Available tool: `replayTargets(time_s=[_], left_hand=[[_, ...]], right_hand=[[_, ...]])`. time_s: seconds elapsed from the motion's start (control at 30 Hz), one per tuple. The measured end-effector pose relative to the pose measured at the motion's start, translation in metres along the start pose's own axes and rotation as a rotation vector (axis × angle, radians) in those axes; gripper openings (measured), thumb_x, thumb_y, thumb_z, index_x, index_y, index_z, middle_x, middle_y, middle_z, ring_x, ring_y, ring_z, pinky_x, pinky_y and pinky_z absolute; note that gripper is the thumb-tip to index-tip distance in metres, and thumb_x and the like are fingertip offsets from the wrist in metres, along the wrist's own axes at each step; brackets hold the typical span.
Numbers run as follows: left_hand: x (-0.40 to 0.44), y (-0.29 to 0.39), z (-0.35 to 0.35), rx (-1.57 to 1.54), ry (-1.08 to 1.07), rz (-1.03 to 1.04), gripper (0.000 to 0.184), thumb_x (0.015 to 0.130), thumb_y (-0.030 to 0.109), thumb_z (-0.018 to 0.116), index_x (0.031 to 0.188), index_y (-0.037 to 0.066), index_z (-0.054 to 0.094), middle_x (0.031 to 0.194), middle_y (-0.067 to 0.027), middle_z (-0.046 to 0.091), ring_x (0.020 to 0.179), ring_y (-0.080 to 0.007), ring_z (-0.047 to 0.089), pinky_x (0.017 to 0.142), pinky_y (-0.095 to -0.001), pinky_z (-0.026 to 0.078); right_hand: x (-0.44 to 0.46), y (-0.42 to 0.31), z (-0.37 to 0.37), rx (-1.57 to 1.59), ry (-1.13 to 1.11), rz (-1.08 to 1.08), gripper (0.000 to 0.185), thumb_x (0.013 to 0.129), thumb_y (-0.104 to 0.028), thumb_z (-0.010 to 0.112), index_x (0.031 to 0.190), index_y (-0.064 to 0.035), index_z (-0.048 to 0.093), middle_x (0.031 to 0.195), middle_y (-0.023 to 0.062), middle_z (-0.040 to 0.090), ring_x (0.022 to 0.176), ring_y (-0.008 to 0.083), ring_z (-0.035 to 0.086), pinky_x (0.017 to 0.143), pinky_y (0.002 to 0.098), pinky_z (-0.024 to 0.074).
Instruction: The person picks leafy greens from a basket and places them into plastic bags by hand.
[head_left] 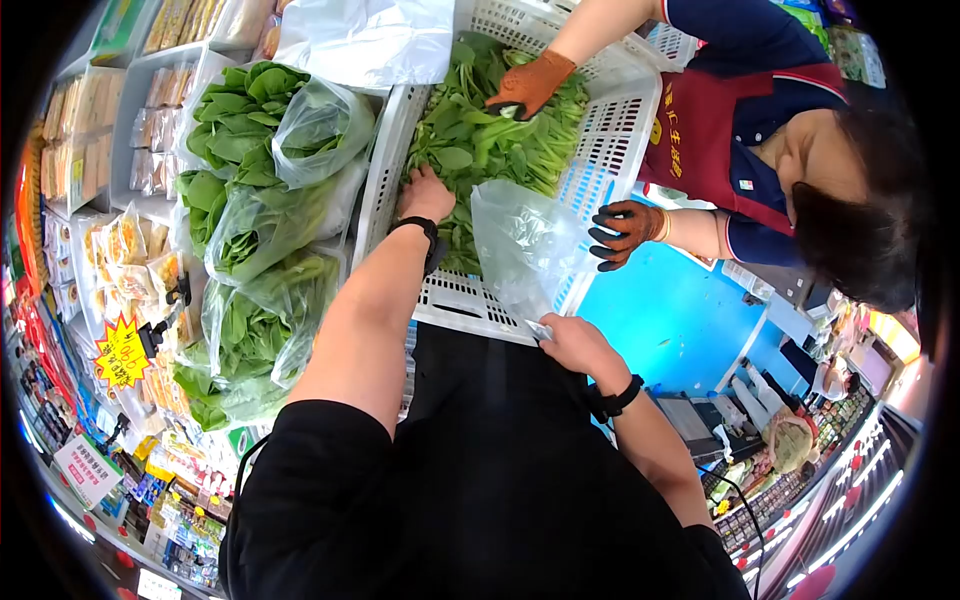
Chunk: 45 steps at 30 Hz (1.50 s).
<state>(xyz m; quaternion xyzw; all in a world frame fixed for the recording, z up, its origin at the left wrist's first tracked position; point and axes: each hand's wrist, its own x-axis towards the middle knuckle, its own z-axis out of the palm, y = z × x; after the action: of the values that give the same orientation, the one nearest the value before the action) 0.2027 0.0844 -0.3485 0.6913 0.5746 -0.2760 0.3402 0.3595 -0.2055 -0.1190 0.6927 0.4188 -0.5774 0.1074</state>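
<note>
Leafy greens [500, 140] fill a white plastic crate [622, 125] in front of me. My left hand [426, 195] reaches over the crate's left side, its fingers in the leaves; what they grip, if anything, is hidden. A clear plastic bag [525, 240] lies over the near end of the crate, and my right hand [580, 346] pinches its lower end at the crate's near corner. Across the crate, a co-worker's orange-gloved hand [535, 85] rests on the greens. The co-worker's other gloved hand [625, 233] is spread just right of the bag.
Bagged greens [260, 225] are stacked along the crate's left side, with a white plastic bag [365, 40] above them. Packaged goods [125, 240] line shelves at the far left. The co-worker [720, 130] stands on the right, above a blue surface [665, 315]. Other people are farther off, lower right.
</note>
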Motion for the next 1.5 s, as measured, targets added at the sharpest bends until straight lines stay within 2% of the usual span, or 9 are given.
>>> replayTargets(time_s=[0.2,0.4,0.53,0.67,0.8,0.87,1.03,1.37,1.5], left_hand=[[0.003,0.000,-0.001,-0.074,-0.058,0.034,0.059,0.103,0.035,0.069,0.154,0.009,0.057,0.167,-0.0171,0.048,0.144,-0.0407,0.056,0.114,-0.0527,0.052],[-0.001,-0.025,0.006,-0.202,-0.058,0.199,0.035,0.095,0.032,0.071,0.109,0.002,0.082,0.118,-0.0285,0.077,0.112,-0.0486,0.072,0.100,-0.0540,0.058],[-0.036,-0.044,-0.016,0.008,-0.260,0.488,0.037,0.095,0.036,0.069,0.115,0.007,0.082,0.114,-0.0222,0.080,0.102,-0.0402,0.076,0.094,-0.0475,0.060],[-0.046,-0.047,-0.042,-0.333,-0.660,0.209,0.036,0.098,0.030,0.069,0.125,0.010,0.080,0.108,-0.0186,0.082,0.092,-0.0454,0.074,0.087,-0.0482,0.059],[0.017,-0.060,-0.005,-0.124,-0.208,0.404,0.039,0.100,0.029,0.065,0.133,0.011,0.074,0.131,-0.0203,0.076,0.115,-0.0479,0.072,0.097,-0.0575,0.058],[0.030,-0.049,0.014,-0.111,0.122,0.167,0.049,0.102,0.028,0.067,0.146,0.008,0.063,0.152,-0.0229,0.062,0.133,-0.0462,0.064,0.108,-0.0567,0.053],[0.021,-0.021,0.015,-0.175,-0.107,-0.053,0.059,0.101,0.021,0.070,0.155,0.005,0.050,0.159,-0.0260,0.054,0.145,-0.0443,0.056,0.116,-0.0553,0.050],[-0.040,-0.040,-0.005,0.637,-0.472,0.298,0.029,0.093,0.008,0.066,0.117,0.002,0.082,0.129,-0.0238,0.077,0.117,-0.0424,0.076,0.097,-0.0513,0.062],[-0.030,-0.023,-0.018,0.288,-0.165,0.260,0.026,0.096,0.008,0.062,0.111,-0.003,0.080,0.133,-0.0236,0.075,0.120,-0.0440,0.074,0.098,-0.0528,0.062]], right_hand=[[-0.002,0.008,0.002,0.035,0.056,-0.007,0.041,0.097,-0.024,0.073,0.133,-0.0055,0.069,0.113,0.0258,0.077,0.111,0.0461,0.072,0.095,0.0540,0.0571],[-0.006,0.013,-0.002,0.039,0.081,-0.011,0.041,0.098,-0.024,0.071,0.134,-0.0062,0.067,0.111,0.0258,0.077,0.108,0.0467,0.072,0.093,0.0547,0.0570],[-0.007,0.017,-0.007,0.086,0.087,0.022,0.041,0.099,-0.024,0.071,0.135,-0.0067,0.067,0.109,0.0250,0.077,0.106,0.0465,0.072,0.091,0.0548,0.0569],[-0.004,0.021,-0.006,0.091,0.073,0.014,0.041,0.099,-0.024,0.071,0.135,-0.0058,0.066,0.108,0.0249,0.077,0.105,0.0464,0.072,0.091,0.0547,0.0569],[-0.001,0.020,-0.007,0.064,0.077,-0.001,0.042,0.099,-0.024,0.070,0.136,-0.0055,0.066,0.108,0.0247,0.077,0.106,0.0462,0.072,0.091,0.0545,0.0570],[-0.001,0.017,-0.007,0.059,0.074,0.011,0.042,0.098,-0.024,0.070,0.136,-0.0057,0.066,0.109,0.0246,0.077,0.106,0.0461,0.072,0.092,0.0544,0.0570],[-0.008,0.016,-0.007,0.077,0.102,0.022,0.041,0.099,-0.024,0.070,0.137,-0.0064,0.066,0.110,0.0245,0.078,0.108,0.0456,0.072,0.093,0.0536,0.0569],[-0.005,0.024,-0.003,0.103,0.089,0.024,0.041,0.101,-0.026,0.069,0.137,-0.0065,0.066,0.109,0.0244,0.078,0.107,0.0460,0.072,0.093,0.0535,0.0569],[0.000,0.023,-0.004,0.109,0.073,0.024,0.041,0.101,-0.026,0.069,0.137,-0.0065,0.066,0.111,0.0247,0.077,0.107,0.0462,0.072,0.092,0.0539,0.0568]])
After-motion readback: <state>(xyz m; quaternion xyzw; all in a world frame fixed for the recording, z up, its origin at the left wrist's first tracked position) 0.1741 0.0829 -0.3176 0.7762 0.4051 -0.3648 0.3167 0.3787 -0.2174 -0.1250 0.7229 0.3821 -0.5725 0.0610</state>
